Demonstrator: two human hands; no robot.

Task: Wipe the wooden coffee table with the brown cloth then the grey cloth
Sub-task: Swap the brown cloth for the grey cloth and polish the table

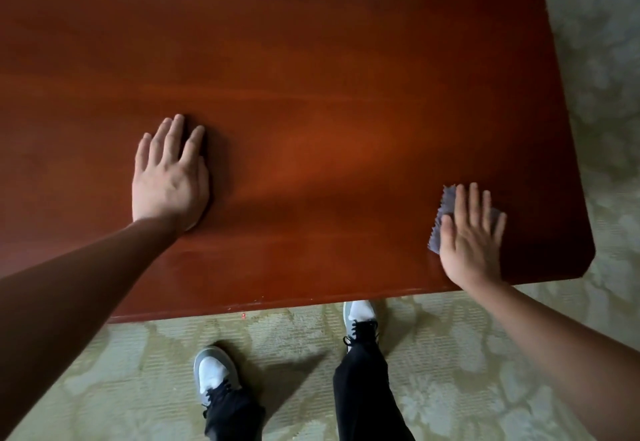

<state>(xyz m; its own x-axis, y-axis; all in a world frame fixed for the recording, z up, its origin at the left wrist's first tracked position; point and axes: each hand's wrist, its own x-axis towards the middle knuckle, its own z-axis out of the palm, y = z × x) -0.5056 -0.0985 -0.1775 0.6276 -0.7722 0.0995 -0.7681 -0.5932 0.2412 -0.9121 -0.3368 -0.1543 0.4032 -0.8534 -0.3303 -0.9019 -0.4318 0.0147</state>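
Observation:
The reddish-brown wooden coffee table (311, 77) fills most of the view. My right hand (469, 236) lies flat, fingers spread, on the grey cloth (447, 203) near the table's front right corner; most of the cloth is hidden under the palm. My left hand (169, 174) rests flat on the bare tabletop at the front left, fingers together, with nothing under it that I can see. No brown cloth is in view.
The table's front edge (277, 305) runs just ahead of my two shoes (360, 319). A pale patterned carpet (450, 371) covers the floor in front and along the table's right side.

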